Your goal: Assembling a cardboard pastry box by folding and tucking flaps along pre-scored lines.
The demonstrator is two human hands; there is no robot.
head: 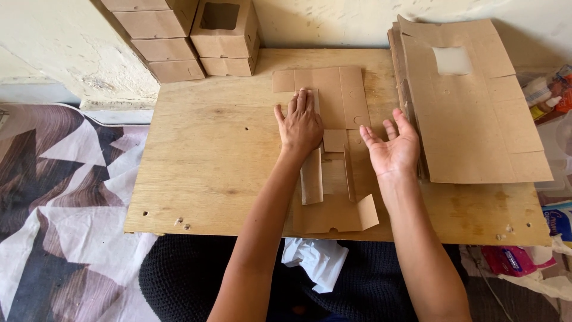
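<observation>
A flat brown cardboard box blank (333, 95) lies on the plywood board (208, 161), partly folded along its length. My left hand (300, 124) presses flat, palm down, on the folded left flap of the blank. My right hand (391, 147) hovers open, palm turned up and inward, just right of the blank and beside a stack of flat cardboard blanks (476, 113). Neither hand grips anything.
Several assembled brown boxes (185, 39), one with a square window, are stacked against the wall at the back left. Crumpled white paper (316, 259) lies on my lap. Small bottles (545, 98) and packets (515, 259) sit at the right. A patterned cloth (59, 209) covers the left.
</observation>
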